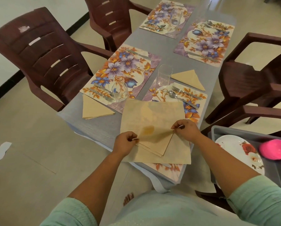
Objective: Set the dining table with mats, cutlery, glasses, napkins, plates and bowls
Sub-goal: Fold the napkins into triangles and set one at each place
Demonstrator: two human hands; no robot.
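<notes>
Now both hands, left and right, pinch the beige napkin over the near mat on the tabletop; lifting carelessly could knock the glass.

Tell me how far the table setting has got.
Done: four floral mats are down with cutlery, such as the near left mat, and glasses stand on at least three. Two folded napkins lie placed, one left, one right. In hand: the left hand and right hand each pinch the beige napkin being folded. Left: the far mats' napkins, plus the plates and pink bowl waiting in the grey tub.
</notes>
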